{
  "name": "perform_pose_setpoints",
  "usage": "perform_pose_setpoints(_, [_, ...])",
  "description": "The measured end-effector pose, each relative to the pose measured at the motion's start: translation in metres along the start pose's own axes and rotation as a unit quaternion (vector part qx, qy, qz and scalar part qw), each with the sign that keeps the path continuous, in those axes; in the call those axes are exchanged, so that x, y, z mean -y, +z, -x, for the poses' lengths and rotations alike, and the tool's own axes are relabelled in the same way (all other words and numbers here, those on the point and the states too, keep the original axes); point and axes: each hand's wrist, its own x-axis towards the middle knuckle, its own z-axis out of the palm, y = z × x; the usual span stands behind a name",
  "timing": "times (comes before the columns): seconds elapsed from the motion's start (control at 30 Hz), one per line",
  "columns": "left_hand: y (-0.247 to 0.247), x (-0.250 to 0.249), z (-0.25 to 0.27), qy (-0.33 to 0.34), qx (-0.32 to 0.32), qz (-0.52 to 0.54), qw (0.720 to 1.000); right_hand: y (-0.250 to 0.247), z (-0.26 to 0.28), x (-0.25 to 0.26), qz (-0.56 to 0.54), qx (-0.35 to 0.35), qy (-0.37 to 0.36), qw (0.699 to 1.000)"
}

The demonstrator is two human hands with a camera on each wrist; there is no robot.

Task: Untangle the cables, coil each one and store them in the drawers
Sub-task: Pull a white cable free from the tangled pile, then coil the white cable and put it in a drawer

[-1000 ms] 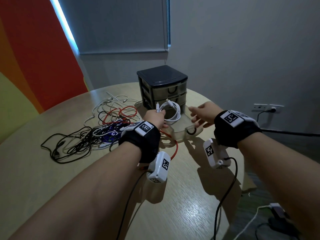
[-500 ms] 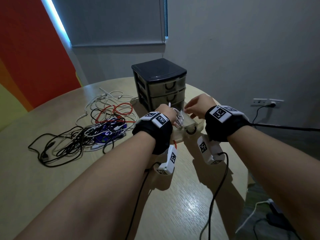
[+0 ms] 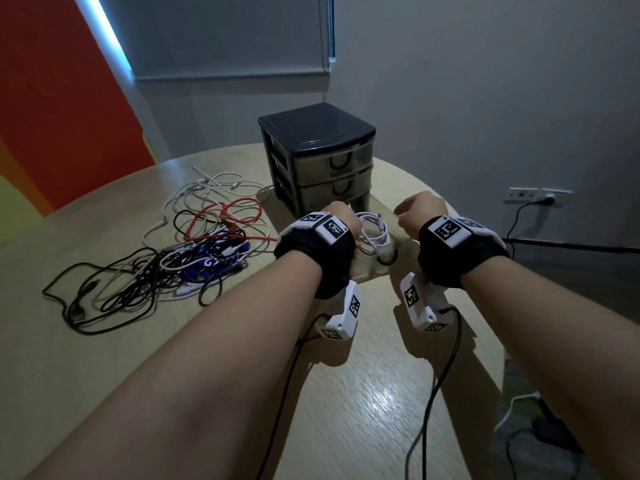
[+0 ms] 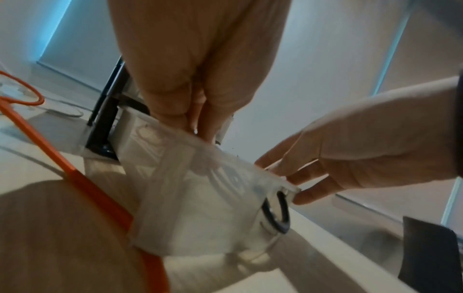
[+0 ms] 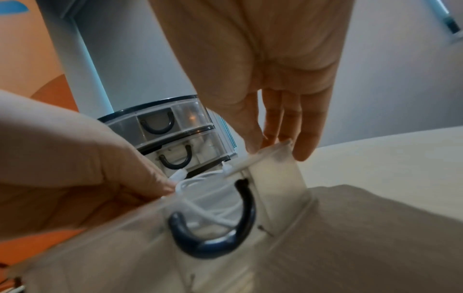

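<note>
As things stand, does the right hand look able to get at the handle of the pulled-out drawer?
Probably yes. The right hand rests on the open drawer's front corner, right beside the dark handle, which faces outward uncovered; the left hand holds the white cable inside.

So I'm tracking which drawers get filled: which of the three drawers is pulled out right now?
The bottom drawer, pulled out with the white cable coiled inside. The top drawer and middle drawer sit closed in the cabinet.

Both hands touch the clear drawer's rim.
</note>
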Motion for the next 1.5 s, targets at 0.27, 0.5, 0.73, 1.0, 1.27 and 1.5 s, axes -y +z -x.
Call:
perform_pose_setpoints(0.27, [0.019, -0.011, -0.019, -0.011, -0.012, -0.246, 0.969, 0.0, -0.003, -0.004, -0.044, -0.001, 0.006, 0.999])
perform_pose_setpoints(0.5, [0.043, -0.003, -0.049, -0.051, 0.04, -0.255, 0.965, 0.0, -0.004, -0.005, -0.042, 0.0, -0.001, 0.999])
perform_pose_setpoints(0.73, [0.073, 0.017, -0.115, -0.071, 0.045, -0.246, 0.966, 0.0, 0.001, -0.002, -0.026, 0.002, -0.013, 1.0])
perform_pose_setpoints(1.0, [-0.002, -0.016, 0.022, -0.017, -0.031, -0.068, 0.997, -0.007, 0.011, 0.009, -0.027, -0.011, -0.026, 0.999])
perform_pose_setpoints(1.27, [-0.039, 0.004, 0.055, 0.014, -0.118, 0.025, 0.993, -0.014, 0.037, 0.037, -0.065, -0.039, -0.094, 0.993])
perform_pose_setpoints(1.5, [-0.071, 0.049, 0.079, 0.001, -0.151, 0.0, 0.989, 0.008, 0.067, 0.07, -0.053, 0.009, -0.157, 0.986])
